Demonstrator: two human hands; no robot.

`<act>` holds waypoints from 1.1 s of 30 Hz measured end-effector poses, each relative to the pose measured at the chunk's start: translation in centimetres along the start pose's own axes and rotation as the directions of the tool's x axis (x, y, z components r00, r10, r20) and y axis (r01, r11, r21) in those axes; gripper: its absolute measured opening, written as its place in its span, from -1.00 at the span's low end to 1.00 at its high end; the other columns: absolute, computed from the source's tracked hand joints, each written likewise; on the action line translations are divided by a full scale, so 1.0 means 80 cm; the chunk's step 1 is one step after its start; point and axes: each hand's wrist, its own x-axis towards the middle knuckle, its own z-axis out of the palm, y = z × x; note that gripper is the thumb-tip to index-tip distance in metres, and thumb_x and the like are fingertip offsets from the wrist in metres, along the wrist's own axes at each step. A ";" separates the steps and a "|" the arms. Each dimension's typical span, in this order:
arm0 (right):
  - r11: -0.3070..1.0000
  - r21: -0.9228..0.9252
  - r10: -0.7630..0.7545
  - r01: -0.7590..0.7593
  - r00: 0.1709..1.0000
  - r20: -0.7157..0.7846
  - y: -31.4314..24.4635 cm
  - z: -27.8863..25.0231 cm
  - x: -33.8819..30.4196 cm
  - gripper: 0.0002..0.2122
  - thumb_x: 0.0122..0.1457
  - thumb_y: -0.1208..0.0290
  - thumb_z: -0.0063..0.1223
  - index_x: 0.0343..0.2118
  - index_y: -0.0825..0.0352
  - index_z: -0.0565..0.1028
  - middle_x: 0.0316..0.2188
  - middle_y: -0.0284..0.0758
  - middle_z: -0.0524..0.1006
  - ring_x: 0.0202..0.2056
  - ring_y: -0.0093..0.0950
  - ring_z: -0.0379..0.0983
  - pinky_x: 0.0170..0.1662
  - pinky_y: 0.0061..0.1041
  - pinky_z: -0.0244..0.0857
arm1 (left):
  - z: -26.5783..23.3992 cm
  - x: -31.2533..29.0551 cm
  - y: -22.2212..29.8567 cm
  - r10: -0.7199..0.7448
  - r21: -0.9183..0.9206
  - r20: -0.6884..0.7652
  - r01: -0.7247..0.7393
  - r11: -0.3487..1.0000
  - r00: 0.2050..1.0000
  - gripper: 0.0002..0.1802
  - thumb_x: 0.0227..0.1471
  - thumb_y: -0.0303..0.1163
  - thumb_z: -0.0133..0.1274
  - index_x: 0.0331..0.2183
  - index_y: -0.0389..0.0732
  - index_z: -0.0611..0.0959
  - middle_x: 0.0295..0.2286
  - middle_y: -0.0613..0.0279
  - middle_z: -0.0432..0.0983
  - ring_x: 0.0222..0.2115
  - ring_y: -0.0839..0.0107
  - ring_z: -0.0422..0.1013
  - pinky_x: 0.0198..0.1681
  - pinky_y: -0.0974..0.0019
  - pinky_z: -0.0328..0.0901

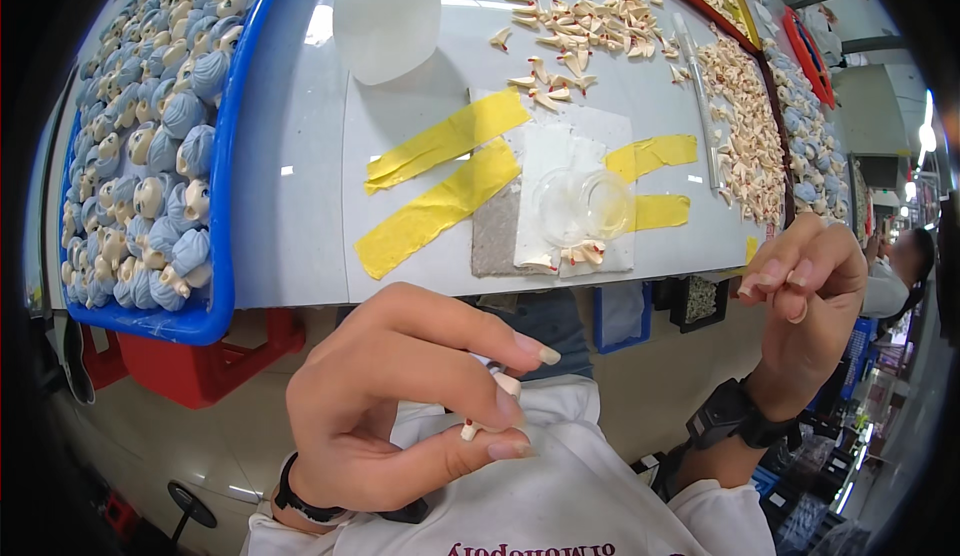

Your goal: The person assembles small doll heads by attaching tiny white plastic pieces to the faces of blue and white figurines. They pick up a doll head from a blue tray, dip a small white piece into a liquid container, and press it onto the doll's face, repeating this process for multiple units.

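My left hand (400, 406) is closed near my chest, below the table edge. Between its thumb and fingers sits a small cream figurine part (508, 386), with a bit of red at its lower end; the fingers hide most of it. Raised at the right by the table's front edge, my right hand (812, 281) has thumb and fingertips pressed together, and whatever they hold cannot be made out. On a white pad (545, 166) between the hands stands a clear round dish (585, 206). A few red-tipped cream pieces (583, 253) lie beside the dish.
A blue tray (222, 206) of pale-blue-haired doll heads (165, 171) stands left. Yellow tape strips (435, 211) flank the pad. Behind are a translucent bottle (387, 26) and loose red-tipped pieces (590, 21). More pieces (745, 126) fill the right side. A red stool (190, 361) stands below.
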 end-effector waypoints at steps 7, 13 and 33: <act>0.982 -0.178 -0.071 0.066 0.997 -0.022 0.010 -0.003 0.012 -0.80 -0.20 0.64 0.22 -0.50 0.42 0.40 -0.52 -0.28 0.43 -0.50 -0.57 0.37 -0.42 -0.69 0.25 | 0.005 0.000 0.000 -0.049 -0.073 -0.113 0.041 0.996 0.992 -0.71 -0.32 -0.42 0.31 -0.54 -0.23 0.50 -0.42 0.05 0.33 -0.44 0.28 0.46 -0.39 0.38 0.40; 0.991 -0.131 0.020 -0.033 0.995 -0.100 0.008 0.018 0.021 -0.82 -0.22 0.71 0.17 -0.52 0.44 0.42 -0.51 -0.26 0.45 -0.47 -0.55 0.37 -0.38 -0.66 0.25 | -0.010 0.004 -0.013 0.104 0.024 0.011 -0.104 0.994 0.994 -0.73 -0.28 -0.33 0.29 -0.51 -0.21 0.54 -0.37 0.09 0.30 -0.48 0.34 0.41 -0.39 0.34 0.41; 0.521 -0.736 -0.327 0.433 0.897 0.296 0.018 0.068 0.032 -0.82 -0.33 0.76 0.11 -0.58 0.40 0.46 -0.57 -0.31 0.39 -0.49 -0.50 0.27 -0.41 -0.60 0.13 | -0.013 0.011 -0.019 0.014 -0.004 0.046 -0.013 1.000 0.999 -0.54 -0.33 -0.48 0.29 -0.32 -0.38 0.45 -0.37 -0.04 0.36 -0.39 0.15 0.45 -0.34 0.22 0.41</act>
